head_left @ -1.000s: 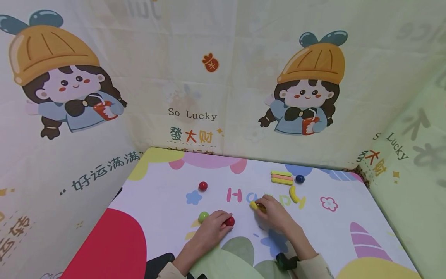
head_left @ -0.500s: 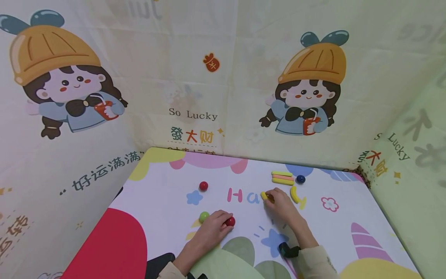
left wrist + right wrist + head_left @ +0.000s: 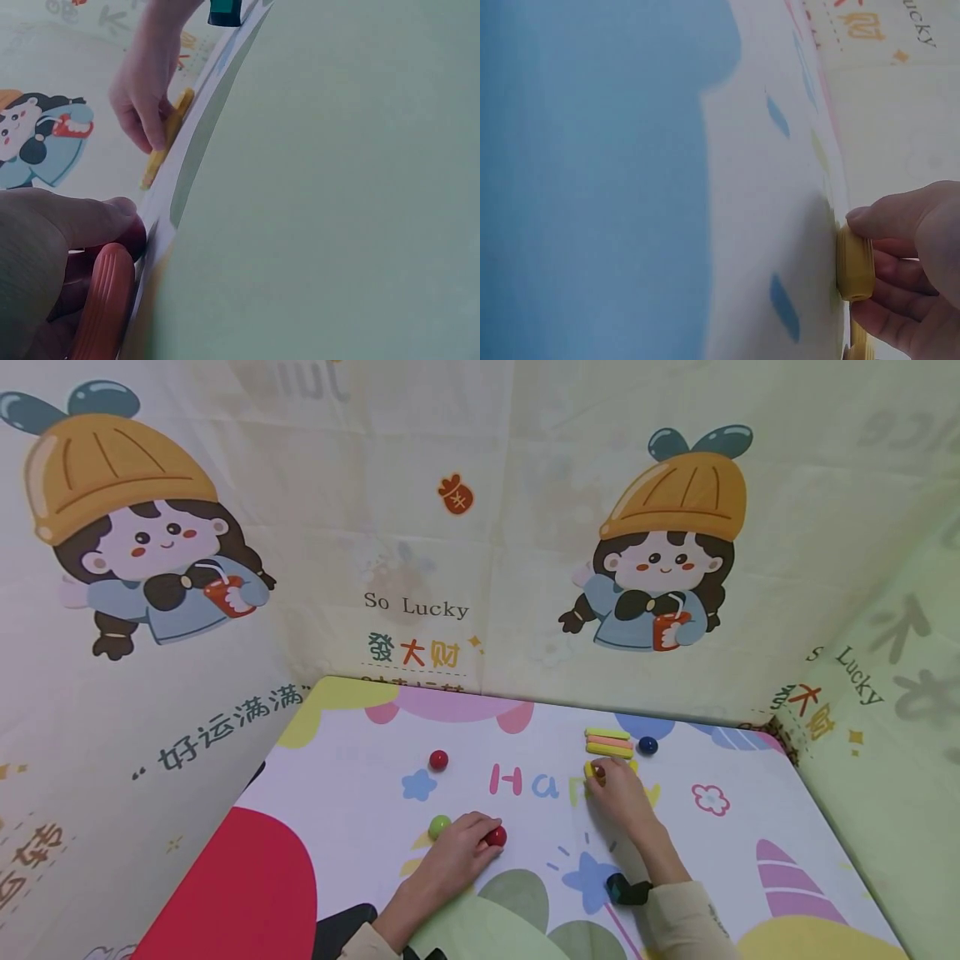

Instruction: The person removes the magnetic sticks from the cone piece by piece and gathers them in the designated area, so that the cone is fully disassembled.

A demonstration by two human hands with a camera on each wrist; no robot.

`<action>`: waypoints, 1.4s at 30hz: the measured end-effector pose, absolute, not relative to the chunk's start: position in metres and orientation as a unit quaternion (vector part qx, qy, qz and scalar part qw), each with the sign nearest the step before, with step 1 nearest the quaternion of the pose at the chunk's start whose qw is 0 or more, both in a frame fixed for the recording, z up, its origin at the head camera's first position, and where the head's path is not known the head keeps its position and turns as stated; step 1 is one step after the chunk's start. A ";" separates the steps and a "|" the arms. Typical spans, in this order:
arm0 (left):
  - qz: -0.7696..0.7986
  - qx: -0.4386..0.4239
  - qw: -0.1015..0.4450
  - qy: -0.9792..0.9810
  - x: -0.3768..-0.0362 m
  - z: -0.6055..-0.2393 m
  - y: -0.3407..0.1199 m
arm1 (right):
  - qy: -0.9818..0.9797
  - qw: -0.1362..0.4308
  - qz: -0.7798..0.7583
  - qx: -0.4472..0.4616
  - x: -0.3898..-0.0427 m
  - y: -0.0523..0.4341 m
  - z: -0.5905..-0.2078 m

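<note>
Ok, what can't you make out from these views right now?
- Curved yellow stick: head view, mostly hidden under the right hand, which grips a yellow stick.
- Red ball: left hand covers part.
- Left wrist view: an orange stick by the fingers, cut off at the frame's bottom edge.

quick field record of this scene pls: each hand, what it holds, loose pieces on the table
left hand: rests on the table, fingers round a red ball
right hand: pinches a yellow stick against the table, just in front of the stack
stack of sticks: yellow, pink, yellow, lying side by side
blue ball: right of the stack
green ball: beside the left hand
second red ball: alone, further back
table: printed mat
</note>
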State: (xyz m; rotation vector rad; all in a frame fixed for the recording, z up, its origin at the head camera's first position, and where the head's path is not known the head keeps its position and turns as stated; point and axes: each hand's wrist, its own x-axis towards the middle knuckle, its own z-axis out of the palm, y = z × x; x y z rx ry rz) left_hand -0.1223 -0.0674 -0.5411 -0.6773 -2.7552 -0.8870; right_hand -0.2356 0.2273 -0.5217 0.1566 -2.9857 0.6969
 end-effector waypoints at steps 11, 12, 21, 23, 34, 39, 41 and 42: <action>-0.295 -0.235 0.094 -0.922 -0.123 -0.541 -0.068 | -0.973 0.074 0.214 0.047 -0.235 0.232 -0.520; -0.294 -0.236 0.095 -0.921 -0.123 -0.541 -0.068 | -0.973 0.077 0.211 0.043 -0.235 0.232 -0.519; -0.296 -0.239 0.105 -0.919 -0.124 -0.543 -0.068 | -0.973 0.120 0.197 0.022 -0.237 0.239 -0.520; -0.295 -0.240 0.107 -0.919 -0.124 -0.542 -0.068 | -0.972 0.131 0.195 0.018 -0.238 0.240 -0.521; -0.295 -0.235 0.093 -0.922 -0.123 -0.540 -0.068 | -0.974 0.119 0.194 0.000 -0.239 0.242 -0.520; -0.296 -0.236 0.092 -0.921 -0.123 -0.539 -0.069 | -0.974 0.120 0.191 -0.005 -0.238 0.240 -0.519; -0.297 -0.239 0.094 -0.920 -0.123 -0.539 -0.069 | -0.974 0.122 0.191 -0.006 -0.237 0.238 -0.518; -0.297 -0.241 0.096 -0.919 -0.123 -0.539 -0.069 | -0.974 0.123 0.192 -0.006 -0.237 0.237 -0.517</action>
